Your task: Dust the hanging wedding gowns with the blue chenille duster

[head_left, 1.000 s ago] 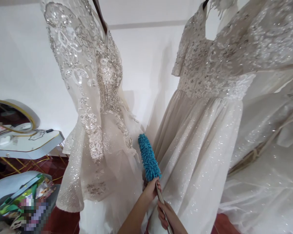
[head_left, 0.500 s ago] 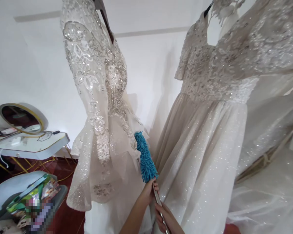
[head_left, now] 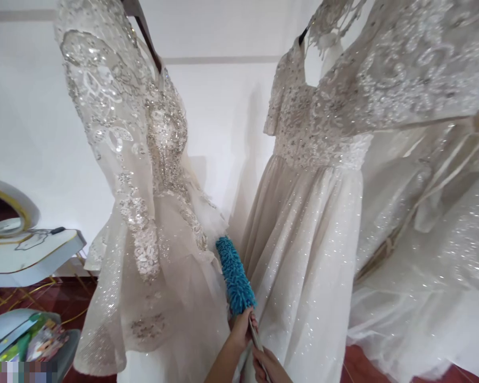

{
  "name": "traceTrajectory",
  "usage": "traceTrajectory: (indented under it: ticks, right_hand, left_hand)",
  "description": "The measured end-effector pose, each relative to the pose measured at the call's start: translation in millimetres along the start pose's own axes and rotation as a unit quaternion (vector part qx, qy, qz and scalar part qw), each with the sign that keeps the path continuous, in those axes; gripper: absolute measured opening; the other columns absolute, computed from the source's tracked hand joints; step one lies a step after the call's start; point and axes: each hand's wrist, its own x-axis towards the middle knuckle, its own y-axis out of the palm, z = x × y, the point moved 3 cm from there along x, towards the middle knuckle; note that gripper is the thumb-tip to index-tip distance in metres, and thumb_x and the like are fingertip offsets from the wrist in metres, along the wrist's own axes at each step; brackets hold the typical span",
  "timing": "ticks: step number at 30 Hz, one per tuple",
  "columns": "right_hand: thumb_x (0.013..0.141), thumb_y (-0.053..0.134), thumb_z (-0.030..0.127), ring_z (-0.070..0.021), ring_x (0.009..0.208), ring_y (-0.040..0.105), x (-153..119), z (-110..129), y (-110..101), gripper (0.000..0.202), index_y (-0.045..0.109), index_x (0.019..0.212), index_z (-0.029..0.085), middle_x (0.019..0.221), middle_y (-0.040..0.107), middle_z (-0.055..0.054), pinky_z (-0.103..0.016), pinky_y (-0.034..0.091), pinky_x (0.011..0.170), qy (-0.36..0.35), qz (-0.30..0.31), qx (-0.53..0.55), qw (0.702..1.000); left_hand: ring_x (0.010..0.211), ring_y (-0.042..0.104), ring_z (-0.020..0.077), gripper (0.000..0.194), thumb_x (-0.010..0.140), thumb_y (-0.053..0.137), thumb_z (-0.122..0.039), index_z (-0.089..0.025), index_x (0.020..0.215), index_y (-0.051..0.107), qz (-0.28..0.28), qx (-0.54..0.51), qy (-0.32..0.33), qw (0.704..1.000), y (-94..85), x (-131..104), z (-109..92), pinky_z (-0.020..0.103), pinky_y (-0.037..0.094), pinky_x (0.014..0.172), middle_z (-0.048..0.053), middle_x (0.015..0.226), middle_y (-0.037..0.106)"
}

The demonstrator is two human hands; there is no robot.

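Observation:
Both my hands hold a blue fluffy duster point(head_left: 235, 276) by its metal handle. My left hand point(head_left: 242, 325) is wrapped round the handle just below the blue head, and my right hand point(head_left: 265, 364) grips it lower down, near the bottom edge. The duster's head points up and slightly left, between two hanging dresses. Its left side is against or very near the skirt of the long-sleeved beaded dress point(head_left: 165, 138). To the right hangs a short-sleeved dress point(head_left: 303, 213) with a glittery pleated skirt.
More white gowns point(head_left: 423, 266) hang at the right. At the left are a white table point(head_left: 35, 255) with gold legs, a round gold-rimmed mirror point(head_left: 24, 215) and a grey chair point(head_left: 69, 346) with a colourful bag on it. Behind is a white wall point(head_left: 219, 106).
The view has turned right, so dresses, table and mirror appear further left. The duster's head sits slightly lower in the picture. Both hands keep their hold on the handle.

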Motion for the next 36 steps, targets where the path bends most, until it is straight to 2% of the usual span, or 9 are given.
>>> traceTrajectory:
  ticks: [2, 6, 11, 14, 16, 20, 26, 31, 36]
  right_hand:
    - [0.056, 0.068, 0.074, -0.0010, 0.025, 0.026, -7.7, 16.7, -4.6, 0.057, 0.045, 0.066, 0.023, 0.041, 0.042, 0.013, -0.017, 0.017, 0.027, -0.032, -0.026, -0.014, 0.999]
    - [0.067, 0.064, 0.072, -0.0021, 0.024, 0.029, -27.2, 60.9, -11.4, 0.053, 0.047, 0.076, 0.022, 0.043, 0.046, 0.013, -0.016, 0.020, 0.027, -0.117, -0.058, -0.050, 0.990]
    - [0.070, 0.066, 0.067, -0.0026, 0.023, 0.029, -57.5, 122.5, -9.6, 0.049, 0.046, 0.078, 0.023, 0.042, 0.044, 0.014, -0.016, 0.020, 0.025, -0.180, -0.032, -0.029, 0.983]
    - [0.071, 0.069, 0.062, -0.0023, 0.024, 0.028, -70.7, 148.7, -7.7, 0.047, 0.043, 0.077, 0.024, 0.043, 0.043, 0.015, -0.016, 0.020, 0.025, -0.203, -0.016, 0.001, 0.979]
    - [0.072, 0.070, 0.059, -0.0023, 0.024, 0.027, -75.0, 156.8, -8.0, 0.045, 0.043, 0.080, 0.024, 0.043, 0.042, 0.015, -0.016, 0.019, 0.026, -0.207, -0.014, 0.026, 0.978]
    - [0.070, 0.073, 0.057, -0.0020, 0.025, 0.024, -77.3, 156.1, -11.0, 0.044, 0.045, 0.081, 0.024, 0.043, 0.040, 0.015, -0.016, 0.017, 0.027, -0.197, -0.019, 0.066, 0.978]
    - [0.062, 0.077, 0.057, -0.0011, 0.025, 0.024, -69.6, 141.0, -17.6, 0.048, 0.044, 0.072, 0.023, 0.040, 0.041, 0.014, -0.016, 0.016, 0.027, -0.166, -0.040, 0.088, 0.981]
    - [0.062, 0.075, 0.061, -0.0015, 0.024, 0.022, -57.0, 120.3, -21.8, 0.050, 0.047, 0.077, 0.023, 0.039, 0.039, 0.015, -0.016, 0.016, 0.026, -0.154, -0.035, 0.091, 0.983]
    - [0.066, 0.072, 0.060, -0.0011, 0.027, 0.023, -53.9, 94.0, -23.0, 0.045, 0.047, 0.073, 0.022, 0.043, 0.039, 0.014, -0.016, 0.016, 0.029, -0.123, -0.042, 0.089, 0.988]
  left_hand:
    - [0.039, 0.037, 0.0058, 0.036, 0.068, 0.075, -0.036, -0.020, 0.059, 0.044, 0.015, 0.015, 0.040, 0.999, 23.9, -8.7, -12.4, 0.022, 0.036, 0.045, -0.009, 0.047, 0.040]
    - [0.041, 0.035, 0.0058, 0.041, 0.062, 0.076, -0.045, -0.021, 0.060, 0.043, 0.122, 0.072, 0.074, 0.987, 83.7, -33.7, -41.7, 0.023, 0.035, 0.046, -0.009, 0.048, 0.038]
    - [0.044, 0.031, 0.0046, 0.050, 0.059, 0.075, -0.056, -0.022, 0.061, 0.038, 0.237, 0.107, 0.087, 0.962, 150.0, -74.2, -75.4, 0.023, 0.034, 0.049, -0.010, 0.051, 0.033]
    - [0.045, 0.029, 0.0042, 0.049, 0.060, 0.074, -0.057, -0.022, 0.064, 0.039, 0.291, 0.112, 0.108, 0.944, 179.2, -95.1, -89.3, 0.022, 0.032, 0.048, -0.010, 0.054, 0.033]
    - [0.045, 0.030, 0.0043, 0.047, 0.062, 0.073, -0.056, -0.021, 0.065, 0.040, 0.314, 0.113, 0.118, 0.935, 190.8, -102.2, -92.9, 0.022, 0.031, 0.048, -0.010, 0.055, 0.035]
    - [0.047, 0.033, 0.0047, 0.045, 0.064, 0.072, -0.054, -0.021, 0.066, 0.040, 0.304, 0.117, 0.099, 0.940, 194.6, -95.3, -85.5, 0.021, 0.032, 0.050, -0.010, 0.055, 0.035]
    - [0.045, 0.032, 0.0046, 0.043, 0.064, 0.073, -0.050, -0.022, 0.065, 0.041, 0.264, 0.119, 0.035, 0.956, 181.6, -68.3, -65.4, 0.022, 0.033, 0.051, -0.010, 0.053, 0.034]
    - [0.045, 0.034, 0.0053, 0.042, 0.063, 0.075, -0.049, -0.020, 0.066, 0.045, 0.243, 0.111, 0.011, 0.964, 160.0, -50.9, -49.8, 0.023, 0.034, 0.052, -0.010, 0.053, 0.036]
    - [0.043, 0.034, 0.0055, 0.041, 0.064, 0.075, -0.048, -0.020, 0.063, 0.044, 0.199, 0.099, 0.004, 0.975, 131.6, -36.5, -31.5, 0.023, 0.034, 0.049, -0.009, 0.051, 0.037]
